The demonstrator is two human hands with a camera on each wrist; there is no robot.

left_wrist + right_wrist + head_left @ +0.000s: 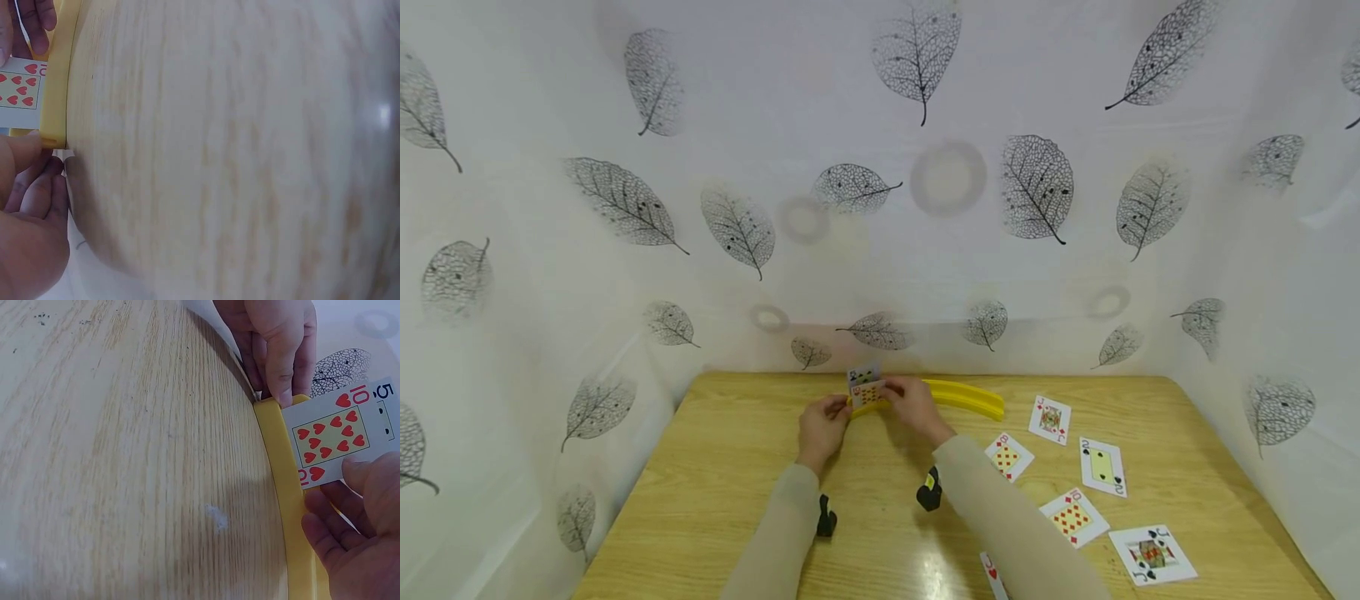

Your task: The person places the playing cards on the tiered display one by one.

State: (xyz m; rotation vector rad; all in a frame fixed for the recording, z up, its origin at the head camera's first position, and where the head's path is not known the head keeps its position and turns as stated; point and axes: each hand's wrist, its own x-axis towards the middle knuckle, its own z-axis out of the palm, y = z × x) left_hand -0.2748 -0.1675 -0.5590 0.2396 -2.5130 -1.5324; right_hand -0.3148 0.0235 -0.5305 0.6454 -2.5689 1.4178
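A curved yellow card holder (966, 397) lies near the table's back edge. My left hand (822, 427) grips its left end, the thumb on top, seen closely in the right wrist view. My right hand (917, 408) pinches a ten of hearts (328, 440) by its right side, thumb on the face. The card's lower edge is at the holder's slot; how deep it sits is hidden. Behind it a black five (386, 415) stands upright and slightly higher, mostly covered by the ten.
Several face-up cards lie on the right of the table: a jack of diamonds (1050, 419), an eight of diamonds (1008, 457), a two of spades (1103, 467), a ten of diamonds (1073, 518) and a black jack (1153, 555). A leaf-patterned curtain (865, 267) hangs behind the table.
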